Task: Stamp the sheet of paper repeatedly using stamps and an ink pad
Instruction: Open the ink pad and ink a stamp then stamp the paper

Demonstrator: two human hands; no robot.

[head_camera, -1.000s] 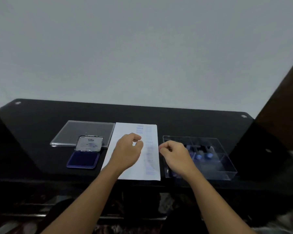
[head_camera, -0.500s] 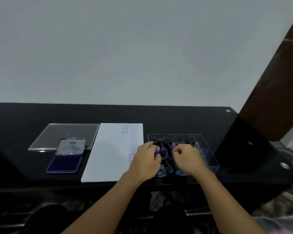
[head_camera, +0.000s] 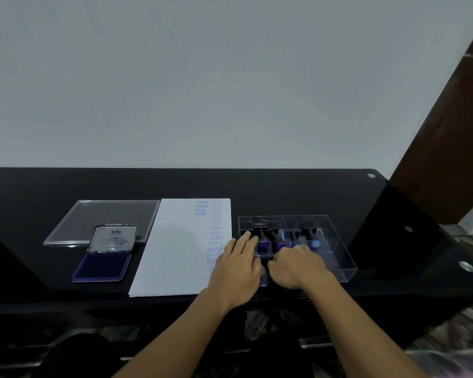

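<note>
Both hands are at the clear box (head_camera: 344,266) of stamps (head_camera: 263,242), which sits on the black table (head_camera: 66,186) just right of the sheet of paper (head_camera: 175,246); the open ink pad (head_camera: 103,266) lies on the paper's other side. The left hand (head_camera: 236,266) has its fingers stretched out over the box edge and holds nothing, while the right hand (head_camera: 295,264) is curled down inside, and I cannot tell if it has a stamp. The stamps look small, hard and light, so pinching one by its round knob on top should lift it easily.
</note>
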